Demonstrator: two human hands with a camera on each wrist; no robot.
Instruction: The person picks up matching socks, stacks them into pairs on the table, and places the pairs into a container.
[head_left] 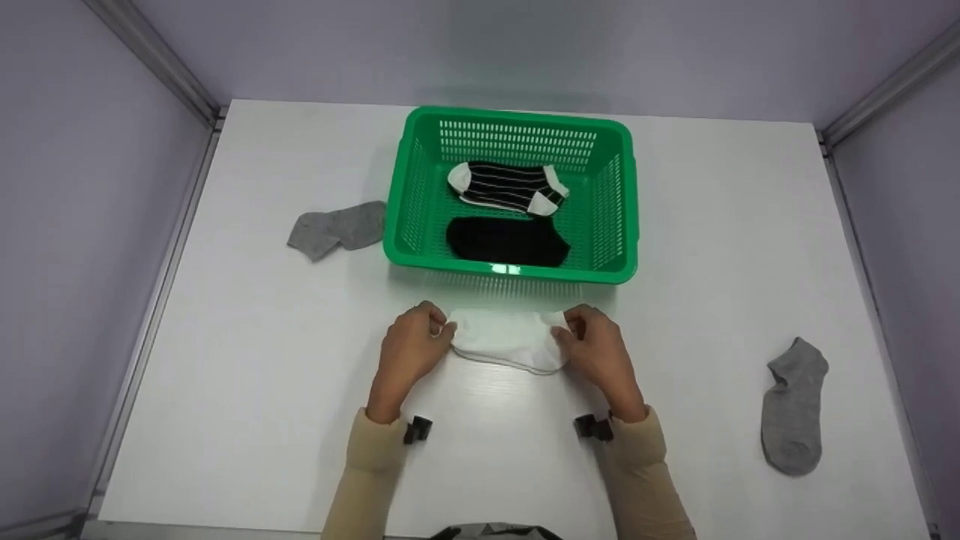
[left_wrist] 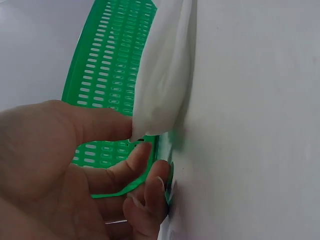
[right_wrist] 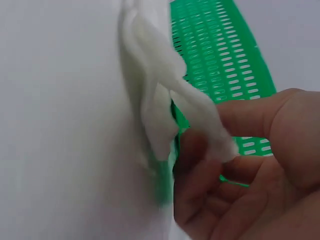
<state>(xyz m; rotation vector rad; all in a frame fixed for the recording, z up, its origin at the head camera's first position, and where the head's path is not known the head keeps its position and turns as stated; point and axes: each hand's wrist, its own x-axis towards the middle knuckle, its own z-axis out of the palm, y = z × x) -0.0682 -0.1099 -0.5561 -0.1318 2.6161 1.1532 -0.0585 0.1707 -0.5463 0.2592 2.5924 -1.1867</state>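
A pair of white socks [head_left: 506, 337] lies stacked on the table in front of the green basket, stretched sideways between both hands. My left hand [head_left: 412, 343] pinches the left end of the socks at the edge, thumb and forefinger close together. At the other end my right hand [head_left: 598, 346] pinches a layer of the cuff; in the right wrist view this raised white fabric [right_wrist: 200, 107] sits between thumb and fingers, with another layer hanging apart beside it.
The green basket [head_left: 510, 274] holds a black striped sock pair [head_left: 504, 186] with white toes and a plain black sock [head_left: 506, 241]. One grey sock [head_left: 337, 229] lies against the basket's left side. Another grey sock [head_left: 795, 409] rests at the far right. Walls enclose the table [head_left: 247, 390].
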